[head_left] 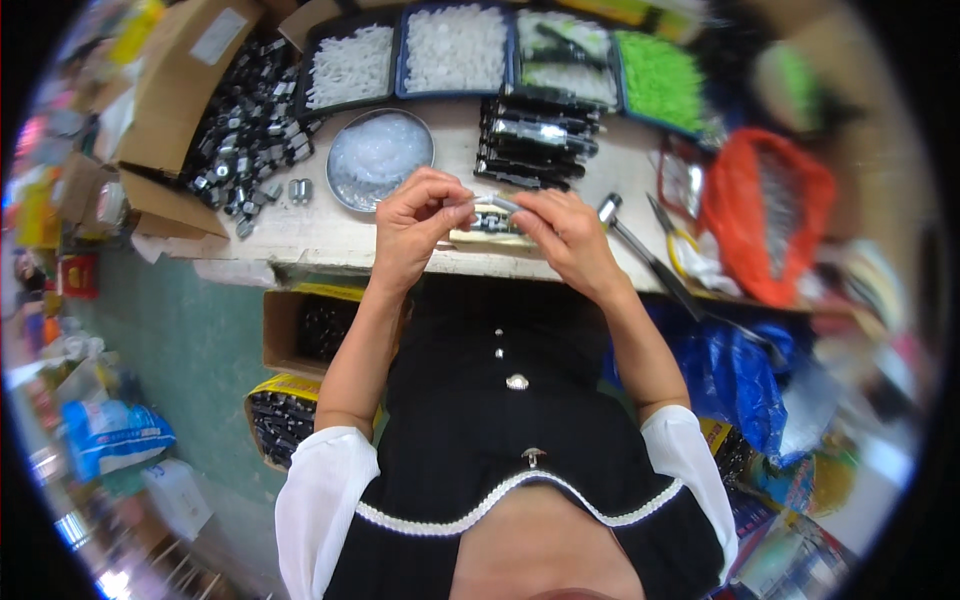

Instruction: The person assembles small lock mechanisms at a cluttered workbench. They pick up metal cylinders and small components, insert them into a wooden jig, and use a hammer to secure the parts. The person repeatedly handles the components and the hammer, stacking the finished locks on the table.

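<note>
Pale part [496, 202] above the counter [320, 236]

Left grip [428, 216] and right grip [566, 228] pinch its ends. Beyond: round bowl [341, 193] of translucent pieces [380, 150]; trays [455, 95] of white pieces [455, 50] and green pieces [660, 80]; carton [180, 100], its label [218, 36] too blurred to read.

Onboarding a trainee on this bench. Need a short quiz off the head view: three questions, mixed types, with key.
1. Multiple choice: what colour are the parts in the rightmost tray of the back row?
A) white
B) green
C) red

2. True or false: the round metal bowl lies to the right of the hammer.

3. Open: what is between the fingertips of the left hand and right hand?

Key:
1. B.
2. False; the round metal bowl lies to the left of the hammer.
3. A small pale piece; its exact kind can't be told.
</note>
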